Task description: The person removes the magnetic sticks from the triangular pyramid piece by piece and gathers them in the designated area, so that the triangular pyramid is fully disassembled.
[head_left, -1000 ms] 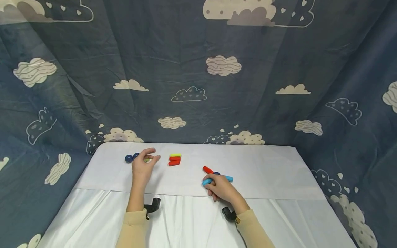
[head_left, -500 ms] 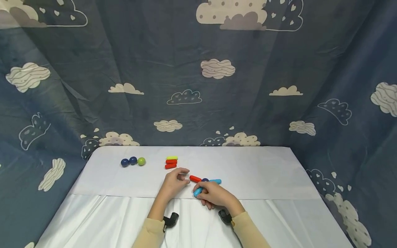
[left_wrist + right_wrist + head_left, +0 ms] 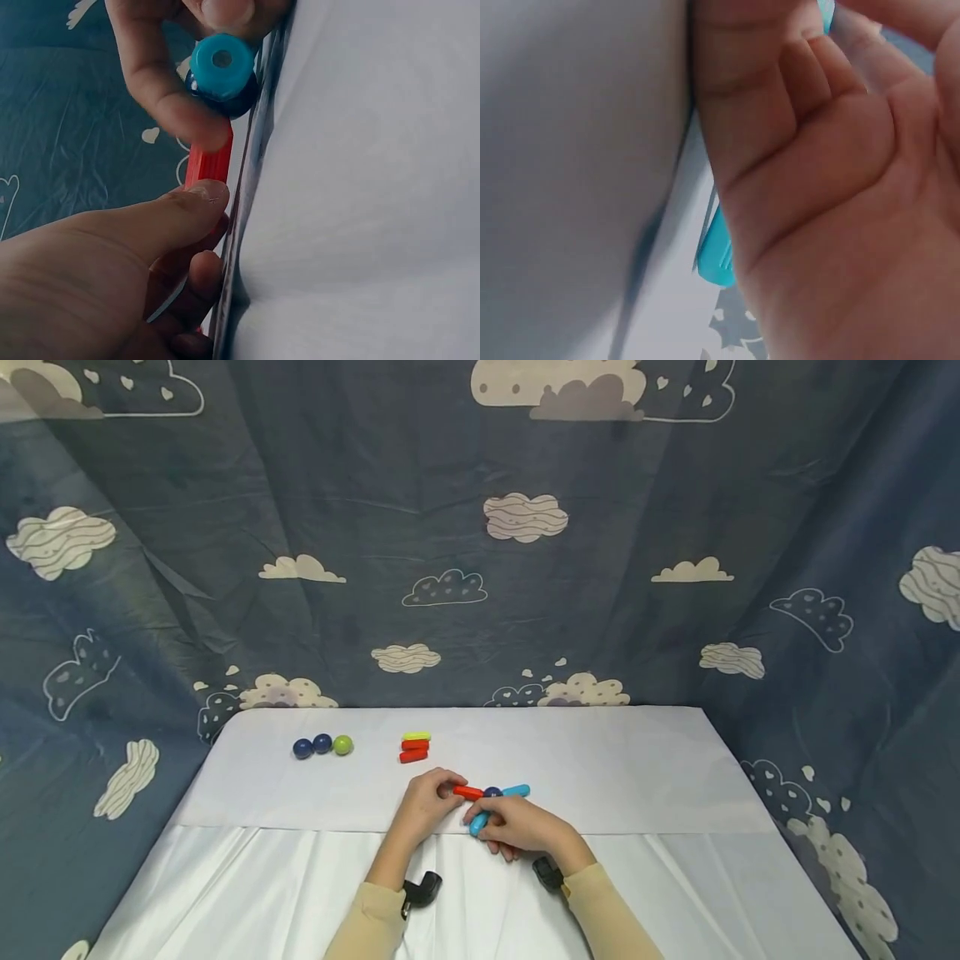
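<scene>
Setting: you sit at a white-covered table [image 3: 600, 760], with a dark blue cloud-print curtain [image 3: 480, 568] hung behind and at both sides.
Left hand: your left hand [image 3: 426, 800] lies near the middle of the table, thumb and fingers curled round the outer end of a red stick [image 3: 468, 792]. The left wrist view shows your thumb pressed on top of it and fingers tucked beneath.
Right hand: your right hand [image 3: 517, 825] sits just beside the left, fingers curled round a light blue stick [image 3: 478, 823] whose end pokes out toward you.
Built piece: the red stick meets a dark blue ball [image 3: 492, 792] between your hands. A second light blue stick [image 3: 516, 791] runs off to the right of that ball. From the left wrist, one blue stick shows end-on against the ball, with a right fingertip touching the red stick.
Spare balls: two dark blue balls [image 3: 312, 746] and a green ball [image 3: 342, 745] sit in a touching row at the far left.
Spare sticks: one yellow stick [image 3: 416, 736] and two red sticks [image 3: 414, 751] lie stacked side by side, well apart from your hands.
</scene>
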A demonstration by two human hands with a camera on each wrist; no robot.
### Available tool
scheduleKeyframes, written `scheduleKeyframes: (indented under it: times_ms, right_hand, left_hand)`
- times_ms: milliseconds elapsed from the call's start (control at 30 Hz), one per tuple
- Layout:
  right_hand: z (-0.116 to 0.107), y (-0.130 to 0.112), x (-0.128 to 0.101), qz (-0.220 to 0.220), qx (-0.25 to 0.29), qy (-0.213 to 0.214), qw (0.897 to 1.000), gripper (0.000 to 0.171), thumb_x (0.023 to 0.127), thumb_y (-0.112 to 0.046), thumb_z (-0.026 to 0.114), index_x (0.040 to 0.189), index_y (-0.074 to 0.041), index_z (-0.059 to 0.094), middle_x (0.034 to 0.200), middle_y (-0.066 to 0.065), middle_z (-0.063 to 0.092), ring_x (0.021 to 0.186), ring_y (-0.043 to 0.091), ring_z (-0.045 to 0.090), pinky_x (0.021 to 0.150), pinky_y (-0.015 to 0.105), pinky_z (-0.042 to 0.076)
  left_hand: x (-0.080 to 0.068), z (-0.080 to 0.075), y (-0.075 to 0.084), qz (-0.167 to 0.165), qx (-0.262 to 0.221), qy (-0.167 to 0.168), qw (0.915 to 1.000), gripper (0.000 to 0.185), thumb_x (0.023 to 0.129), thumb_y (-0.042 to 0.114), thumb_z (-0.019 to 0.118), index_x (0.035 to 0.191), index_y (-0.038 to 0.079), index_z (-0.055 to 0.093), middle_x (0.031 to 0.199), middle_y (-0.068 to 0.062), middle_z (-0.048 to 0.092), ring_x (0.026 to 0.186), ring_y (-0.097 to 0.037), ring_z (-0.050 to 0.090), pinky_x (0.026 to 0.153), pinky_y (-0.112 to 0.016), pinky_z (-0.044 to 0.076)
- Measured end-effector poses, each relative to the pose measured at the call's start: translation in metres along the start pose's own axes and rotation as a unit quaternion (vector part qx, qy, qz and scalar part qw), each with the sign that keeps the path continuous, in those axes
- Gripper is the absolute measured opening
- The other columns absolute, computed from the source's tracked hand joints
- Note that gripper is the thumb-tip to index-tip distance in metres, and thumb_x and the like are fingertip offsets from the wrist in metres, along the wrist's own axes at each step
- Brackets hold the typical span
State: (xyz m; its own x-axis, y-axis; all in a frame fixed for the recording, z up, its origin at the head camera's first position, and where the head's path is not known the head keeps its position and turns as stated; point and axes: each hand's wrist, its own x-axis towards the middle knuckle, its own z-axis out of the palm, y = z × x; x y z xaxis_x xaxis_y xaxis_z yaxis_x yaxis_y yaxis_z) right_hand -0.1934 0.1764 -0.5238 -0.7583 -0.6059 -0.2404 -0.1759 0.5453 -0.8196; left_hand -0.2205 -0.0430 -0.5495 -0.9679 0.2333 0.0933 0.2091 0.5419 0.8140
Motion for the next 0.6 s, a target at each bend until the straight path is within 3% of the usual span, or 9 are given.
scheduleKeyframes:
  times_ms: [100, 200, 333, 500, 600]
  right_hand:
    - [-0.006, 0.001, -0.003, -0.002, 0.017, -0.010, 1.000, 0.033, 0.106, -0.018, 0.064, 0.139, -0.017, 0.064, 0.066, -0.001, 0.065, 0.047, 0.010, 0.054, 0.049, 0.024, 0.048]
    - [-0.015, 0.003, -0.006, -0.007, 0.038, 0.007, 0.999, 0.038, 0.105, -0.020, 0.064, 0.143, -0.016, 0.063, 0.062, -0.002, 0.059, 0.047, 0.010, 0.049, 0.049, 0.025, 0.045]
    - [-0.024, 0.004, -0.008, -0.009, 0.053, 0.076, 0.996, 0.039, 0.105, -0.023, 0.065, 0.143, -0.016, 0.062, 0.058, -0.003, 0.053, 0.046, 0.012, 0.045, 0.049, 0.025, 0.041]
    - [-0.024, 0.007, -0.004, 0.036, 0.054, 0.179, 0.982, 0.045, 0.103, -0.030, 0.069, 0.145, -0.016, 0.059, 0.059, -0.002, 0.054, 0.045, 0.013, 0.045, 0.046, 0.025, 0.038]
    - [-0.019, 0.010, 0.000, 0.060, 0.041, 0.211, 0.975, 0.046, 0.102, -0.032, 0.072, 0.143, -0.017, 0.060, 0.060, -0.003, 0.054, 0.044, 0.012, 0.045, 0.045, 0.024, 0.036]
  left_hand:
    - [-0.001, -0.001, -0.001, 0.001, 0.000, 0.001, 1.0000, 0.020, 0.091, 0.010, 0.082, 0.110, 0.014, 0.080, 0.089, 0.001, 0.069, 0.078, -0.011, 0.055, 0.071, -0.024, 0.046]
    - [0.000, -0.002, -0.001, 0.000, 0.002, 0.003, 1.0000, 0.020, 0.090, 0.011, 0.084, 0.109, 0.014, 0.080, 0.086, 0.002, 0.067, 0.076, -0.010, 0.054, 0.069, -0.024, 0.045]
    - [0.000, -0.003, 0.001, -0.009, -0.004, 0.001, 1.0000, 0.018, 0.089, 0.013, 0.086, 0.106, 0.015, 0.079, 0.081, 0.002, 0.062, 0.073, -0.012, 0.052, 0.066, -0.025, 0.042]
    - [0.000, -0.002, 0.003, -0.028, -0.006, -0.014, 0.9995, 0.017, 0.088, 0.016, 0.087, 0.102, 0.018, 0.078, 0.077, 0.002, 0.060, 0.069, -0.013, 0.051, 0.064, -0.026, 0.040]
    - [-0.001, -0.002, 0.003, -0.030, -0.003, -0.028, 0.9991, 0.018, 0.086, 0.017, 0.088, 0.101, 0.018, 0.077, 0.078, 0.003, 0.061, 0.069, -0.013, 0.051, 0.063, -0.026, 0.040]
